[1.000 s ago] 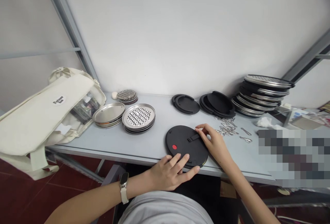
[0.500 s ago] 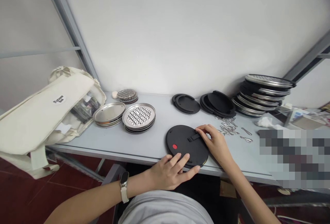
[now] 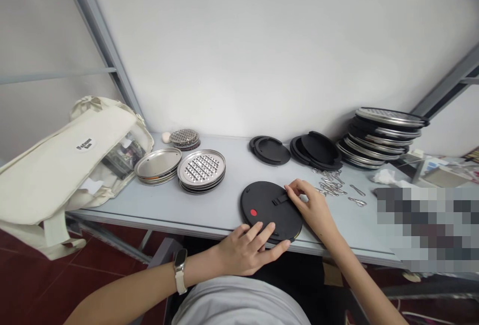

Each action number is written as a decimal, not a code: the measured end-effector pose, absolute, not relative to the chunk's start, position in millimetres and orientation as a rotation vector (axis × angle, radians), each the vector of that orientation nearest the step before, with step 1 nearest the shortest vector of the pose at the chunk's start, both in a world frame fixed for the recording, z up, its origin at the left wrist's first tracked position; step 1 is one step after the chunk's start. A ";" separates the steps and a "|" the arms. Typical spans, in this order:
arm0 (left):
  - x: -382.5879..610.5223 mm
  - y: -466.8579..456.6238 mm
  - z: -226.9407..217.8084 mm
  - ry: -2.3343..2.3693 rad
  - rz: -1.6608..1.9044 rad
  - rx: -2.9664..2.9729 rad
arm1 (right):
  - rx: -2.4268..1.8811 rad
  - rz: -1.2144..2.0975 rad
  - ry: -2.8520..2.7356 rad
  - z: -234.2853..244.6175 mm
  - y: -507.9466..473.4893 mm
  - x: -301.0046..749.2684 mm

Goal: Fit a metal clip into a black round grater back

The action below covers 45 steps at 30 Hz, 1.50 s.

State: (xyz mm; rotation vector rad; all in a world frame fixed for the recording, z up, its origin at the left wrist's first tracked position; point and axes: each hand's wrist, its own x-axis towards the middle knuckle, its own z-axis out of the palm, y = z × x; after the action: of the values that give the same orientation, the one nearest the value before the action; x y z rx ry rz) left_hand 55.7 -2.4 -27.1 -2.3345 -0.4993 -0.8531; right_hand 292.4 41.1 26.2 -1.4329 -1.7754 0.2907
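A round black plastic disc (image 3: 267, 200) with a red dot lies at the table's front edge, a short dark bar (image 3: 280, 199) on its upper face. My left hand (image 3: 249, 250) rests on the disc's near rim, fingers spread and bracing it. At the far right rim, my right hand (image 3: 309, 205) has its thumb and fingers pinched together by the end of the bar; whatever is between them is too small to make out. Small metal clips (image 3: 331, 183) lie in a loose heap beyond my right hand, with a couple apart from it.
Round metal grater plates (image 3: 202, 167) and plain metal discs (image 3: 158, 162) are stacked left, smaller graters (image 3: 184, 137) behind. Black discs (image 3: 271, 150) and black rims (image 3: 318, 150) lie at the back. A tall stack (image 3: 385, 138) stands right. A cream bag (image 3: 63, 165) overlaps the table's left end.
Both hands keep almost the same places on the black disc. The right fingertips have shifted very slightly; nothing else has visibly moved.
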 end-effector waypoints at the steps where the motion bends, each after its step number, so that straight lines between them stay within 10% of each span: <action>1: 55.6 -2.4 -27.2 -0.501 -0.845 -2.334 | -1.435 0.292 -1.775 25.9 41.3 292.4; 45: 55.4 -2.1 -27.0 -0.495 -0.850 -2.335 | -1.573 0.263 -1.802 25.9 39.1 291.5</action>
State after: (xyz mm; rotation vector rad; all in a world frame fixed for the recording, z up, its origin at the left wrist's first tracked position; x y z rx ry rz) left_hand 55.4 -2.1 -27.0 -2.3348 -0.4947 -0.8497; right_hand 291.5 39.1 25.9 -1.5728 -1.8020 0.2630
